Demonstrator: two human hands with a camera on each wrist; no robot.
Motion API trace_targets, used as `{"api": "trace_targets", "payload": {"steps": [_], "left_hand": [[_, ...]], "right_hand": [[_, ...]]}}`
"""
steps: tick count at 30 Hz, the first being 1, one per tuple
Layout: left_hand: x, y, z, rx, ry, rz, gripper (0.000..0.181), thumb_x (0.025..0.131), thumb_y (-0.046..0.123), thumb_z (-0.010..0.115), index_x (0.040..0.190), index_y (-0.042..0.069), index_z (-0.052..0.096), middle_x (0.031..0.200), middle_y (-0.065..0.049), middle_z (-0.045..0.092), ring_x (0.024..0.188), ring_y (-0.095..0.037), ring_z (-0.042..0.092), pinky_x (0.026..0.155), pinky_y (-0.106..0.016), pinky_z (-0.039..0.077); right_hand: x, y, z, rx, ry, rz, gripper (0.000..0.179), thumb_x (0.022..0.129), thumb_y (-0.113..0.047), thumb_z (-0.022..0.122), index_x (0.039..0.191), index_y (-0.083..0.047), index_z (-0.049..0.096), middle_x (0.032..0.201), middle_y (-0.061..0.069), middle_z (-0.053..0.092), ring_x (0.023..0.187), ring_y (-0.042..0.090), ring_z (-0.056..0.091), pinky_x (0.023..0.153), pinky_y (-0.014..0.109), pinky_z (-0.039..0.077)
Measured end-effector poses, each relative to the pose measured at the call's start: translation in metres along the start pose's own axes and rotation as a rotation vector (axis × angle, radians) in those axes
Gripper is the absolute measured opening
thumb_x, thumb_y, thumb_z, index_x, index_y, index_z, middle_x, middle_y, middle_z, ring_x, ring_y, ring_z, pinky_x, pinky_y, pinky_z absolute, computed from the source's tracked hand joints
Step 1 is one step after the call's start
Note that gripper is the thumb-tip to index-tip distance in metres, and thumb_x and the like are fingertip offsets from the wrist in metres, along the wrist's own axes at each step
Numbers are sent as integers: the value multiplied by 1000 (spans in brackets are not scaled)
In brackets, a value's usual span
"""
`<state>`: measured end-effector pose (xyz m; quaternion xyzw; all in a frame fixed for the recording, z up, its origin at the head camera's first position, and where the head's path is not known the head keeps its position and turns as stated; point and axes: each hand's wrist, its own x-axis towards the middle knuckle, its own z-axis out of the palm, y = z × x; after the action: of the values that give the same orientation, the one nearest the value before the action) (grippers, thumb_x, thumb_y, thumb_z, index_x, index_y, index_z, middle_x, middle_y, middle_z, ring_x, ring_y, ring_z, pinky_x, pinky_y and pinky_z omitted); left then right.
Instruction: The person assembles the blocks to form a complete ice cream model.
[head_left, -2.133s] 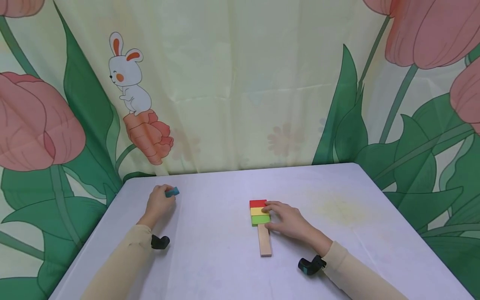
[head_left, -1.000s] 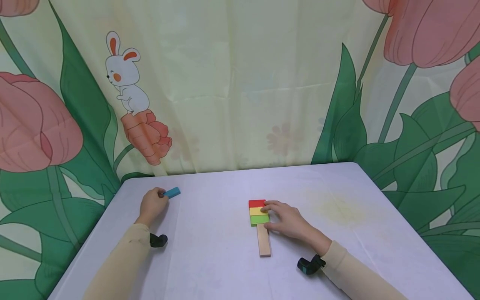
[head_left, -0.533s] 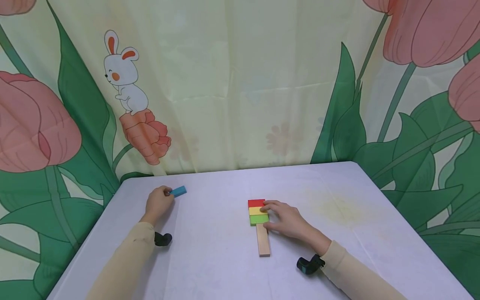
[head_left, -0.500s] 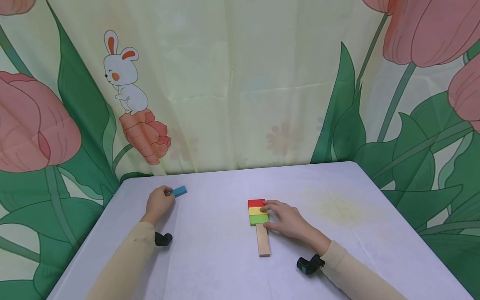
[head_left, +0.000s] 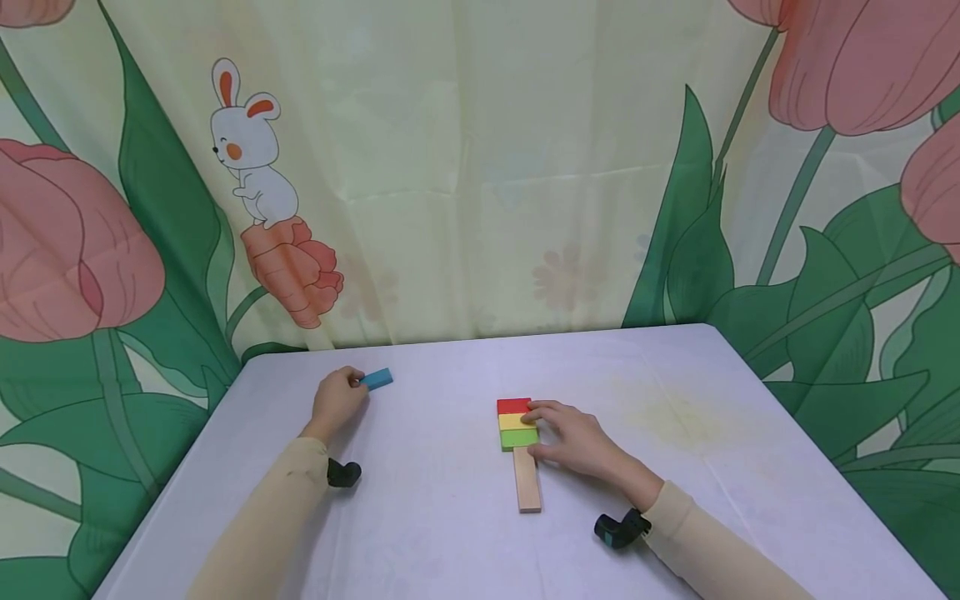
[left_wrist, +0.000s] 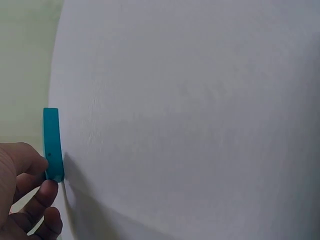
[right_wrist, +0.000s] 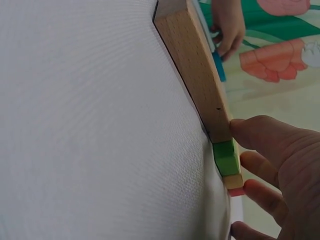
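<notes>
My left hand [head_left: 337, 406] pinches one end of a blue block [head_left: 378, 378] between thumb and fingers, over the far left of the table. In the left wrist view the blue block [left_wrist: 52, 140] stands out long and narrow from the fingertips. My right hand [head_left: 581, 443] rests its fingertips along the right side of a row of blocks: red [head_left: 512, 406], yellow [head_left: 510, 422] and green [head_left: 517, 439], set edge to edge. Below the green one lies a long plain wooden block [head_left: 527, 483], its top end against the green. The right thumb touches near that joint.
A white cloth covers the table [head_left: 435, 517]. Behind it hangs a curtain [head_left: 465, 208] printed with tulips and a rabbit. A black wrist device shows at each sleeve [head_left: 712, 533].
My left hand has shifted its hold toward one end of the blue block, so more of it shows, and carried it rightward. My right hand and the row of blocks stay put.
</notes>
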<state>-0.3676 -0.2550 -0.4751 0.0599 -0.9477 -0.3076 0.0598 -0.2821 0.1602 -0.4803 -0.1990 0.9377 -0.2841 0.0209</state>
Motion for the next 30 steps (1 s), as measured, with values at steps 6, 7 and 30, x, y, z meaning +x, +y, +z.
{"api": "trace_targets", "payload": {"steps": [6,7,30], "left_hand": [[2,5,10,-3,7,15,38,94,12,59,128,-5,65,108,-19,66,96,-31,57,87,-45,50],[3,6,11,-4,8,13,37,94,12,59,127,-5,65,107,-19,66,95,-31,57,86,-44,50],[5,39,35,-28,-26,90,34,93,9,61,124,-4,68,105,-18,68,96,-30,58,89,-46,50]], "right_hand": [[0,2,0,1,3,-6,42,88,-31,80,128,-22,70,151,4,56,142,34,49,108,67,36],[0,2,0,3,0,-2,43,88,-31,80,128,-22,70,151,4,56,142,34,48,108,67,36],[2,2,-1,-8,3,-5,42,88,-30,80,128,-21,70,149,3,57,141,33,49,107,67,37]]}}
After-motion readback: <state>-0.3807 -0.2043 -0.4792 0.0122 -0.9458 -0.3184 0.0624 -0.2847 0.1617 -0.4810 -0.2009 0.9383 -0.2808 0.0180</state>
